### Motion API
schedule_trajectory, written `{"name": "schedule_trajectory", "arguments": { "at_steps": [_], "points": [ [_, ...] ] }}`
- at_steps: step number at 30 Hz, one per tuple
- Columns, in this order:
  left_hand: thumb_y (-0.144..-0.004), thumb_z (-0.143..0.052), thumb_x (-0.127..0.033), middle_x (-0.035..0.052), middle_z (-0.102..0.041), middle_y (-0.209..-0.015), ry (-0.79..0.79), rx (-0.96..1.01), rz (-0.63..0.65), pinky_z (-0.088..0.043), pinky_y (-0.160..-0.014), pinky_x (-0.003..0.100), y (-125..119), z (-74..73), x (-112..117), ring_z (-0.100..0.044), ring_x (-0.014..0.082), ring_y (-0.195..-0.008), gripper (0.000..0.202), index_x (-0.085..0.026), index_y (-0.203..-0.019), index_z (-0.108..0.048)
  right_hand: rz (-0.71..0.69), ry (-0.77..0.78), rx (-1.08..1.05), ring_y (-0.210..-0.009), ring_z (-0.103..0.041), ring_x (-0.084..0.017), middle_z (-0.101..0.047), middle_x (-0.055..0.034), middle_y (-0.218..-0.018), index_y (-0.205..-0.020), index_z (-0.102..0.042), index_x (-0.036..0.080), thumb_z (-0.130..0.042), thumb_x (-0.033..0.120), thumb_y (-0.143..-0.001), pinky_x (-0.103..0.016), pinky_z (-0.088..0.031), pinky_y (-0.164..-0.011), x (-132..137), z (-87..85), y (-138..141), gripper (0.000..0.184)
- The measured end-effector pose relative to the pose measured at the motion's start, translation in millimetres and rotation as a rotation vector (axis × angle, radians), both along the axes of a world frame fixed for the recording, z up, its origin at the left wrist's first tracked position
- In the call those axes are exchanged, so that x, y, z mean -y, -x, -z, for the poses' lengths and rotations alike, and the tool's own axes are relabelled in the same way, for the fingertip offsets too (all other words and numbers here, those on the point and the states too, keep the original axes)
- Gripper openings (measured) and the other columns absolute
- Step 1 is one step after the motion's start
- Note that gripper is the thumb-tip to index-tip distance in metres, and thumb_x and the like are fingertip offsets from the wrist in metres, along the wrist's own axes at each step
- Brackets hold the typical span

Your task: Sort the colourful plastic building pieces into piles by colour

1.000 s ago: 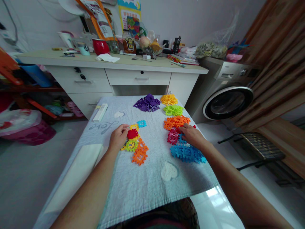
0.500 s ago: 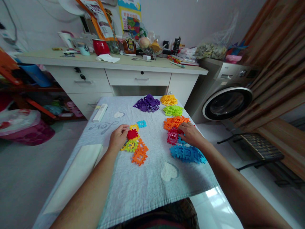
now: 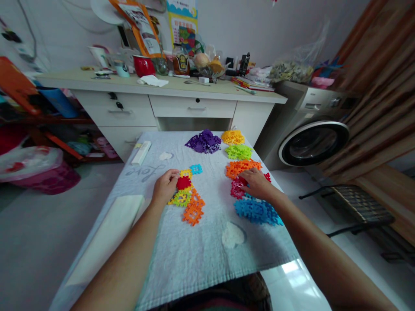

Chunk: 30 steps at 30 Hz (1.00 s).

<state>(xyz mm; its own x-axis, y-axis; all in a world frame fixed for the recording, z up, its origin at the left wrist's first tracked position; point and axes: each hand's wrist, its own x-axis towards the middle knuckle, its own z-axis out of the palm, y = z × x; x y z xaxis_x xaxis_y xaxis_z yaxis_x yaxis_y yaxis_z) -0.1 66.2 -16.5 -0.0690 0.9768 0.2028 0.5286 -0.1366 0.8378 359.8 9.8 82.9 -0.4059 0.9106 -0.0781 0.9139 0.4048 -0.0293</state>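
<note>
At the left of the cloth-covered table lies a joined set of flat interlocking plastic building pieces, with a red piece [image 3: 183, 183], a yellow-green piece [image 3: 182, 198], orange pieces [image 3: 193, 213] and a light blue piece [image 3: 196, 169]. My left hand [image 3: 166, 186] pinches this set at its left edge, beside the red piece. Over on the right, my right hand [image 3: 257, 183] reaches into the pile of red pieces [image 3: 237, 188], thumb and fingers apart and touching it. Its palm hides part of the pile, and no lifted piece shows.
Purple [image 3: 203, 141], yellow [image 3: 233, 137], green [image 3: 238, 151], orange [image 3: 241, 168] and blue piles [image 3: 257, 211] surround the red one. A long white box [image 3: 142, 153] lies at the table's left. Behind stand a cluttered cabinet [image 3: 194, 90] and a washing machine [image 3: 301, 116].
My right hand has shifted slightly over the red pile, its fingers a little further across it. The view has moved slightly. My left hand stays on the joined pieces.
</note>
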Motion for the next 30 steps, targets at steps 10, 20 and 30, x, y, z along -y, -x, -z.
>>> {"name": "schedule_trajectory", "arguments": {
  "at_steps": [10,20,30],
  "points": [
    [-0.081,-0.046,-0.029,0.0023,-0.073,-0.09,-0.01,0.019,-0.005,-0.05,-0.078,0.028,1.8,5.3,-2.9,-0.068,0.0177,-0.086,0.03,-0.022,-0.105,-0.064,-0.153,-0.024,-0.05,-0.113,-0.054,-0.028,-0.064,-0.0115,-0.124,-0.123,-0.061,0.015,-0.059,0.027,-0.087,-0.039,-0.04,-0.097,-44.2,-20.3,104.6,0.039],
    [-0.081,-0.046,-0.028,0.0017,-0.072,-0.088,-0.011,0.023,0.005,-0.05,-0.077,0.027,0.4,-4.3,2.6,-0.067,0.0171,-0.083,0.029,-0.022,-0.104,-0.064,-0.008,0.064,-0.08,-0.122,-0.048,-0.029,-0.049,-0.0117,-0.143,-0.138,-0.045,0.017,-0.058,0.027,-0.084,-0.04,-0.043,-0.097,-92.5,34.6,167.4,0.056],
    [-0.081,-0.047,-0.03,0.0026,-0.073,-0.09,0.003,-0.004,-0.001,-0.05,-0.076,0.028,0.3,-1.5,0.6,-0.067,0.0177,-0.083,0.03,-0.022,-0.105,-0.063,0.045,-0.011,-0.009,-0.108,-0.056,-0.027,-0.061,-0.0138,-0.117,-0.115,-0.061,0.017,-0.057,0.026,-0.084,-0.036,-0.046,-0.088,-80.6,18.3,153.2,0.033]
  ]
}}
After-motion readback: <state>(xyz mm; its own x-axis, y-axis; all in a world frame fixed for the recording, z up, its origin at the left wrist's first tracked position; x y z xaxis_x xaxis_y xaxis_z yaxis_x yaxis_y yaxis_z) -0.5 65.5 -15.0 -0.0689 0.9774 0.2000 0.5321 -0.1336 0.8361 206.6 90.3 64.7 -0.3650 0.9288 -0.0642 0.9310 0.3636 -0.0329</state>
